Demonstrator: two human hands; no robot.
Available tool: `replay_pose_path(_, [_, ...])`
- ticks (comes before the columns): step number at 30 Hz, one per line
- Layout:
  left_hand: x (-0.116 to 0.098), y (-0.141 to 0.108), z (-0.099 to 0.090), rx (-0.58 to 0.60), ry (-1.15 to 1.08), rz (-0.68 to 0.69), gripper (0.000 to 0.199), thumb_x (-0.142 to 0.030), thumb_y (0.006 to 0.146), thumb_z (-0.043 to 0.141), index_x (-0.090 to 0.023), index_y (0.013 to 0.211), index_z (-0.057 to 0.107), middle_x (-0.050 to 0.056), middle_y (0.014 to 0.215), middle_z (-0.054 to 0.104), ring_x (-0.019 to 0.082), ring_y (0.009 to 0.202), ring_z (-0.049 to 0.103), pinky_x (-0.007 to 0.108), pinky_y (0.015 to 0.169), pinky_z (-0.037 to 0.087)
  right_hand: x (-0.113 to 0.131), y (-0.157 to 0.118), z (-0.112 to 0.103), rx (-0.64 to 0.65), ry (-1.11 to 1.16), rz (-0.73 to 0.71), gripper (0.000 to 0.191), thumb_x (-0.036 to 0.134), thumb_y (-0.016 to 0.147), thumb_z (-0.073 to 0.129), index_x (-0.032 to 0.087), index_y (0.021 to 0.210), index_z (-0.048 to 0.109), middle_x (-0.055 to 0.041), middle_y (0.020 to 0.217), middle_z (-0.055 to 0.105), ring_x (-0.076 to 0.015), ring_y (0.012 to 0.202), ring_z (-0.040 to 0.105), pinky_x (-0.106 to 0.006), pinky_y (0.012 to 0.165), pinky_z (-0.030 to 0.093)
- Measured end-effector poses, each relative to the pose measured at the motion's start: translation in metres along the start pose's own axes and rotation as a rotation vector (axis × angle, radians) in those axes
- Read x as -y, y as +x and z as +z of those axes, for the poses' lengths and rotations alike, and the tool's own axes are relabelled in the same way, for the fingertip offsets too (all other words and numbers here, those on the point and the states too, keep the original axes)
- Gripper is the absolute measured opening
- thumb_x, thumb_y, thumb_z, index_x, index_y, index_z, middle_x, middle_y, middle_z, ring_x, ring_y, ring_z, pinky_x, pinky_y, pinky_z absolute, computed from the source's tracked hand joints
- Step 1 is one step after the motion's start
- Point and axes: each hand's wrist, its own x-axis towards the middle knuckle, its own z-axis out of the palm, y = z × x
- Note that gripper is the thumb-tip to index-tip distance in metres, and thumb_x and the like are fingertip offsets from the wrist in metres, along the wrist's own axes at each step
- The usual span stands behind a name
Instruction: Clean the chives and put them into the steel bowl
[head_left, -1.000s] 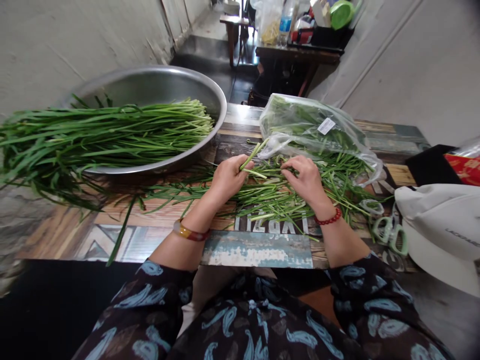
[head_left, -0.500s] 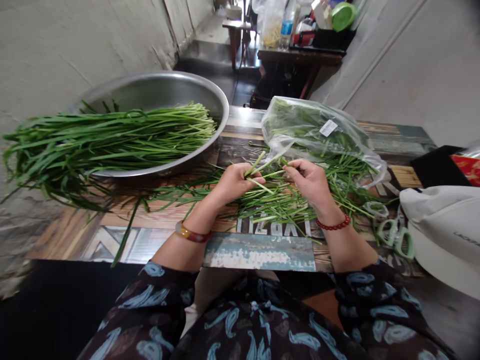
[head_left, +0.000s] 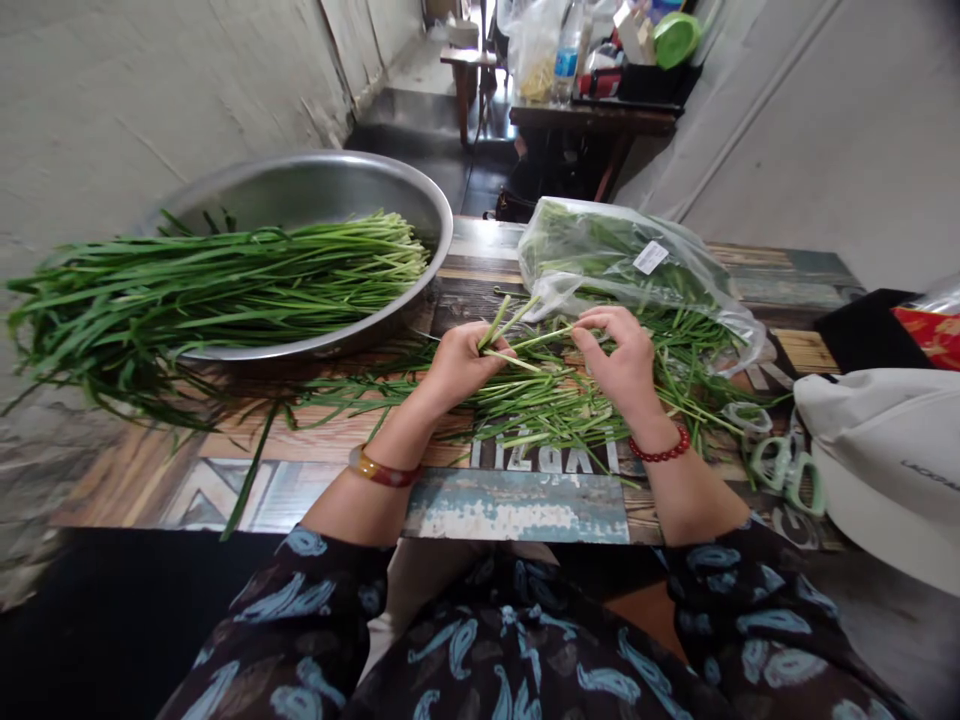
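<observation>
My left hand (head_left: pixel 466 368) is closed around a few garlic chive stalks (head_left: pixel 497 325), whose pale ends fan out past the thumb. One of those stalks reaches across to my right hand (head_left: pixel 622 365), where thumb and index finger pinch its tip. Under both hands a loose pile of garlic chives (head_left: pixel 536 408) lies spread over the wooden table (head_left: pixel 517 505). Just behind my right hand rests a clear plastic bag (head_left: pixel 626 240) with more chives inside and spilling from its mouth.
To the left, a large metal basin (head_left: pixel 444 240) holds a thick bundle of chives (head_left: pixel 255 280), leaves hanging over its rim. Pale green scissors (head_left: pixel 787 475) and a white cap (head_left: pixel 885 450) lie at the right. Farther back stands a cluttered side table (head_left: pixel 592 118).
My right fingers have shifted slightly and now hold the tip of a stalk stretched between the hands. My left hand keeps its stalks. The whole view has moved a little.
</observation>
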Motion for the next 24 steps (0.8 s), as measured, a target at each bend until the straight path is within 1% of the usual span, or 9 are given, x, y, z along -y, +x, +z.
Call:
replay_pose_path(2, [-0.002, 0.0, -0.001, -0.017, 0.001, 0.004, 0.012, -0.022, 0.075, 0.068, -0.015, 0.066, 0.066, -0.001, 0.065, 0.063, 0.013, 0.065, 0.056, 0.024, 0.063, 0.04, 0.001, -0.002, 0.003, 0.032, 0.022, 0.014, 0.015, 0.037, 0.087, 0.065, 0.022, 0.086, 0.069, -0.0084, 0.099, 0.072, -0.0241, 0.1, 0.066, -0.043, 0.096, 0.05])
replay_pose_path(5, [-0.004, 0.0, -0.002, -0.032, 0.004, 0.014, 0.011, -0.021, 0.074, 0.068, -0.016, 0.065, 0.065, -0.001, 0.064, 0.061, 0.013, 0.065, 0.056, 0.024, 0.064, 0.041, 0.0, -0.004, 0.005, -0.015, 0.059, 0.153, 0.027, 0.04, 0.084, 0.068, 0.02, 0.103, 0.067, -0.0098, 0.106, 0.072, -0.0237, 0.1, 0.067, -0.042, 0.091, 0.052])
replay_pose_path(7, [-0.005, 0.0, -0.002, -0.04, -0.001, 0.023, 0.011, -0.02, 0.074, 0.069, -0.016, 0.065, 0.064, -0.001, 0.064, 0.061, 0.013, 0.065, 0.055, 0.024, 0.065, 0.041, 0.0, -0.004, 0.005, -0.015, 0.079, 0.215, 0.029, 0.04, 0.084, 0.068, 0.021, 0.105, 0.067, -0.009, 0.106, 0.072, -0.023, 0.099, 0.067, -0.041, 0.089, 0.053])
replay_pose_path(10, [-0.006, -0.001, 0.0, -0.023, -0.021, 0.04, 0.011, -0.02, 0.074, 0.069, -0.016, 0.064, 0.064, -0.002, 0.064, 0.06, 0.012, 0.064, 0.054, 0.024, 0.064, 0.041, 0.005, -0.006, 0.008, 0.097, 0.112, 0.126, 0.018, 0.037, 0.085, 0.067, 0.021, 0.092, 0.071, -0.0085, 0.103, 0.074, -0.0229, 0.1, 0.068, -0.041, 0.094, 0.052])
replay_pose_path(12, [-0.007, -0.001, 0.002, 0.004, -0.031, 0.058, 0.012, -0.019, 0.074, 0.068, -0.016, 0.064, 0.063, -0.002, 0.064, 0.059, 0.012, 0.064, 0.054, 0.024, 0.064, 0.041, 0.01, -0.008, 0.011, 0.172, 0.133, 0.063, 0.016, 0.035, 0.084, 0.069, 0.02, 0.089, 0.072, -0.0095, 0.105, 0.074, -0.0237, 0.103, 0.068, -0.041, 0.098, 0.05])
replay_pose_path(14, [-0.008, -0.002, 0.004, 0.046, -0.043, 0.077, 0.014, -0.019, 0.075, 0.068, -0.016, 0.063, 0.062, -0.002, 0.063, 0.058, 0.011, 0.063, 0.053, 0.023, 0.063, 0.041, 0.014, -0.011, 0.014, 0.203, 0.168, 0.071, 0.015, 0.034, 0.083, 0.071, 0.02, 0.087, 0.073, -0.0097, 0.109, 0.074, -0.0237, 0.104, 0.068, -0.041, 0.098, 0.05])
replay_pose_path(17, [-0.01, -0.003, 0.007, 0.101, -0.058, 0.088, 0.015, -0.019, 0.077, 0.066, -0.016, 0.063, 0.062, -0.003, 0.063, 0.058, 0.011, 0.063, 0.053, 0.023, 0.064, 0.041, 0.017, -0.013, 0.017, 0.183, 0.212, 0.118, 0.015, 0.032, 0.086, 0.066, 0.021, 0.075, 0.069, -0.0072, 0.102, 0.075, -0.0214, 0.096, 0.07, -0.039, 0.092, 0.053])
replay_pose_path(19, [-0.01, -0.004, 0.007, 0.098, -0.057, 0.071, 0.015, -0.02, 0.078, 0.066, -0.016, 0.063, 0.063, -0.002, 0.064, 0.059, 0.011, 0.064, 0.053, 0.023, 0.064, 0.041, 0.016, -0.012, 0.016, 0.155, 0.182, 0.096, 0.017, 0.028, 0.087, 0.063, 0.022, 0.071, 0.065, -0.0061, 0.097, 0.075, -0.0208, 0.094, 0.069, -0.039, 0.09, 0.052])
replay_pose_path(24, [-0.004, -0.003, 0.007, 0.076, -0.008, 0.029, 0.019, -0.026, 0.081, 0.064, -0.016, 0.065, 0.064, -0.001, 0.065, 0.06, 0.012, 0.064, 0.054, 0.024, 0.066, 0.042, 0.011, -0.009, 0.012, 0.103, -0.071, -0.016, 0.013, 0.017, 0.084, 0.059, 0.023, 0.072, 0.06, -0.0065, 0.101, 0.073, -0.0231, 0.099, 0.066, -0.043, 0.096, 0.048])
